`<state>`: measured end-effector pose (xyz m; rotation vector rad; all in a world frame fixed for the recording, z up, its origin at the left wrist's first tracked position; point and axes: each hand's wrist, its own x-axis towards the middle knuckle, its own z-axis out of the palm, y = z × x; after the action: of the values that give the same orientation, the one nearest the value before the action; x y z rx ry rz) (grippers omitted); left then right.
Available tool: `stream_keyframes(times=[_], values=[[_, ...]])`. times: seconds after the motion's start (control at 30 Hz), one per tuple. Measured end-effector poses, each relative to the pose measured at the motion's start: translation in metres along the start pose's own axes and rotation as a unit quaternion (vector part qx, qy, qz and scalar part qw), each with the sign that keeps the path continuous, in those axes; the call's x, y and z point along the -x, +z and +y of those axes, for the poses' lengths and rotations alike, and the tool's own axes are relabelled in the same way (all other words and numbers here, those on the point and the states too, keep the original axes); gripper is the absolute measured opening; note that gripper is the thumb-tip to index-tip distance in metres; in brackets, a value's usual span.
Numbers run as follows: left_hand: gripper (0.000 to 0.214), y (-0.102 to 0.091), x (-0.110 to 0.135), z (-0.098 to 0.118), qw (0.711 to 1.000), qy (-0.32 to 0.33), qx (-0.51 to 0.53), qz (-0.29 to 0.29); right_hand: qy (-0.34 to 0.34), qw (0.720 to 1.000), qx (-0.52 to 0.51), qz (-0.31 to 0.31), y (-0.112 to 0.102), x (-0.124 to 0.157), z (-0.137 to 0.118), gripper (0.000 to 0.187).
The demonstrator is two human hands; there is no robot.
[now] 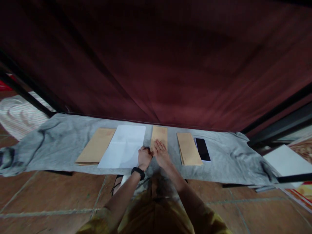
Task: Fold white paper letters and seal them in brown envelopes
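One right hand (pixel 161 151), lower centre, we find spread flat on a brown envelope (pixel 159 133); the left hand (pixel 144 156) is curled beside it, whether pinching we cannot tell.

Light was dim: the maroon curtain (pixel 170 71) beyond the far edge of the surface (pixel 226 152) darkened upward; blur softened the stretched left and right edges.

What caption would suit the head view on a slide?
Right hand flat on brown paper, left hand at its edge, phone farther right.
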<state>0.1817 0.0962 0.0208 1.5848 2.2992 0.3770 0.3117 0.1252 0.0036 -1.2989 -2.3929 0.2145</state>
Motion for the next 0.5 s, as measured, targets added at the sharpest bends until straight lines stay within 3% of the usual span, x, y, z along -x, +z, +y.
stream_keyframes(times=[0.1, 0.23, 0.5], values=[[0.024, -0.003, 0.001, 0.001, 1.0, -0.004, -0.003, -0.002, -0.025, 0.999, 0.012, -0.038, 0.009, -0.026, -0.002, 0.05], [0.027, -0.004, 0.0, 0.003, 1.0, -0.008, -0.005, -0.01, -0.028, 0.996, 0.045, -0.068, 0.017, -0.034, 0.014, 0.048], [0.031, -0.007, 0.0, 0.003, 0.999, -0.017, -0.005, -0.028, 0.053, 0.992, 0.074, -0.091, 0.013, -0.055, 0.048, 0.054]])
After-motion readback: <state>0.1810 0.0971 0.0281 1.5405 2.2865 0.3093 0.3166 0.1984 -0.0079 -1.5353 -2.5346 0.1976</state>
